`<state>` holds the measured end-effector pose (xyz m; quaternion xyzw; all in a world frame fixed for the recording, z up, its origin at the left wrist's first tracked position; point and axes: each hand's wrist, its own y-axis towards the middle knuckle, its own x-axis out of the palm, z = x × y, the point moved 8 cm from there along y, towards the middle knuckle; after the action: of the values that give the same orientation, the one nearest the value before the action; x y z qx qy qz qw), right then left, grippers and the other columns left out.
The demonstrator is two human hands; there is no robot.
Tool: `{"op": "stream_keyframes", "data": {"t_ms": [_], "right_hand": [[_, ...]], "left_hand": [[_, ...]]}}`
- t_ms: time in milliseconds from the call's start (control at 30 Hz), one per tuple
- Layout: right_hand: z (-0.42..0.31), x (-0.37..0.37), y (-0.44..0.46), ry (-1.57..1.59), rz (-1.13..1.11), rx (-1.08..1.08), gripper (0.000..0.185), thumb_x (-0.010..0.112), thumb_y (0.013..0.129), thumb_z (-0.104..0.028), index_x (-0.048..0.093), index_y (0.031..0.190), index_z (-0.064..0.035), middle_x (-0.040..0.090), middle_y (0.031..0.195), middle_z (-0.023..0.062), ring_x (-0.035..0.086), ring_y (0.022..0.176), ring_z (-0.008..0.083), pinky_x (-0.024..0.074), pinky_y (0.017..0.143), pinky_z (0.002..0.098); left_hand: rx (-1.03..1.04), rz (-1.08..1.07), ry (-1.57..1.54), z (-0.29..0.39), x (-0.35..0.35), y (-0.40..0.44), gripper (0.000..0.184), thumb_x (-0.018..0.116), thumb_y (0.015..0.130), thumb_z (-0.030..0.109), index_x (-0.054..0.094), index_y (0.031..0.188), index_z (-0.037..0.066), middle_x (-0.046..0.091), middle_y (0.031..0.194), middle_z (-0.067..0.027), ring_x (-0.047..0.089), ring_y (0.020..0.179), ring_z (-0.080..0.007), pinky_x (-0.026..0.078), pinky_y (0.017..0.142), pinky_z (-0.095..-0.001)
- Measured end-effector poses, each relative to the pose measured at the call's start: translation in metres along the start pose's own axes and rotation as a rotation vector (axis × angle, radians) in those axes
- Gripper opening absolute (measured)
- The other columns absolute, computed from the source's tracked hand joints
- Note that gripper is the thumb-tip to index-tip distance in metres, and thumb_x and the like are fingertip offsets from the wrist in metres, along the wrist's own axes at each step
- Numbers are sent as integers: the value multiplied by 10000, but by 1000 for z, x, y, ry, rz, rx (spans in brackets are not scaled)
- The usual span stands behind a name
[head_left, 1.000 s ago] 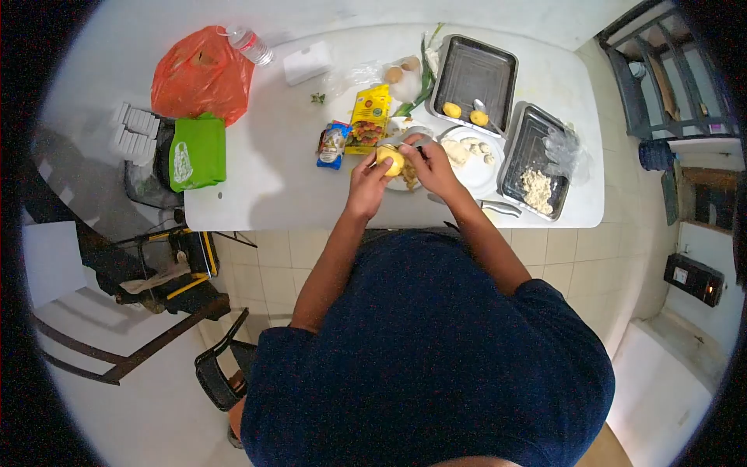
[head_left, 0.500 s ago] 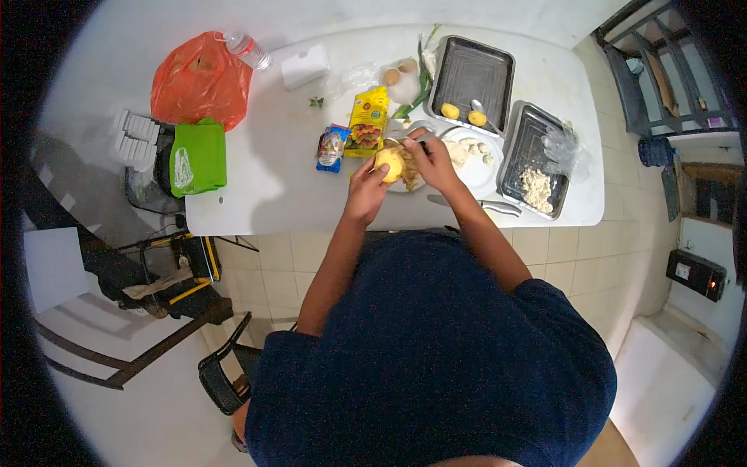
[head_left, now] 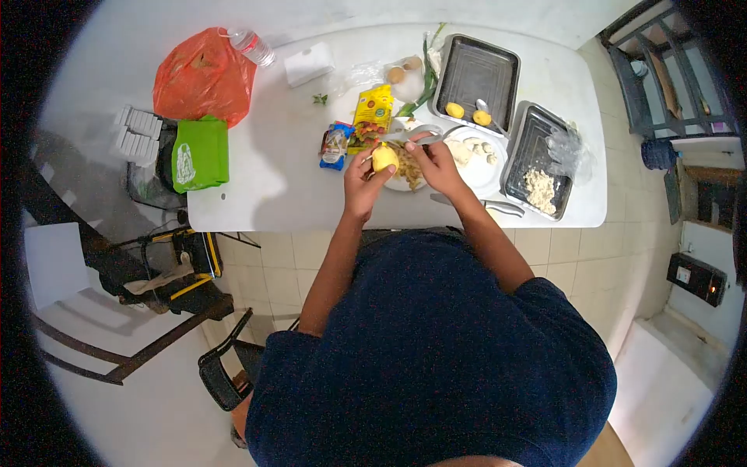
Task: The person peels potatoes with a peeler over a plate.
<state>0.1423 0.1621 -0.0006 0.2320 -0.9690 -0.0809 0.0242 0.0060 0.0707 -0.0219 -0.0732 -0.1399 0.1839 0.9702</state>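
Observation:
My left hand (head_left: 362,187) has its fingers wrapped around a yellow, mostly peeled potato (head_left: 384,159). Close beside it, my right hand (head_left: 437,165) grips a peeler (head_left: 424,138), whose metal part points toward the potato. The two tools of work are slightly apart. Under my hands lies a plate of brownish peelings (head_left: 411,177), partly covered by my fingers. Just right of my right hand, a white plate (head_left: 484,187) holds pale lumps and small slices. A knife (head_left: 504,208) lies near the table's front edge, partly hidden by my right forearm.
Behind my hands stand a yellow packet (head_left: 373,107) and a blue packet (head_left: 334,148). One dark tray (head_left: 476,70) holds two potatoes and a spoon; another tray (head_left: 523,140) holds pale crumbs and a plastic bag. Green bag (head_left: 204,156), red bag (head_left: 204,78) and bottle (head_left: 250,48) are at left.
My left hand has turned the potato more upright. My right hand has shifted slightly, showing more of the peeler. The whole view has moved a little.

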Motion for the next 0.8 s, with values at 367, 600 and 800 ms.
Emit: {"op": "stream_keyframes", "data": {"t_ms": [367,600,800], "right_hand": [[-1,9,-4,-214,-133,13,189,566,965,-209,600,941,-25,558,685,72,513,626,149,424,591,310],[7,-4,12,-48,-45,35,185,564,971,-200,583,955,-17,593,737,45,528,662,109,433,612,268],[13,-16,-2,46,12,91,157,586,965,-181,590,930,-28,576,740,11,518,684,62,410,608,245]], "left_hand": [[18,-74,82,-6,4,3,450,735,801,-24,517,1194,-15,663,1093,-102,620,995,-138,507,857,-267],[-42,-116,-40,-19,19,-3,393,675,858,-1,521,1219,6,634,1164,-94,602,1076,-173,482,951,-328],[-236,35,-726,-39,-13,8,313,573,940,81,524,1243,19,587,1255,-137,552,1193,-280,446,1048,-461]]}}
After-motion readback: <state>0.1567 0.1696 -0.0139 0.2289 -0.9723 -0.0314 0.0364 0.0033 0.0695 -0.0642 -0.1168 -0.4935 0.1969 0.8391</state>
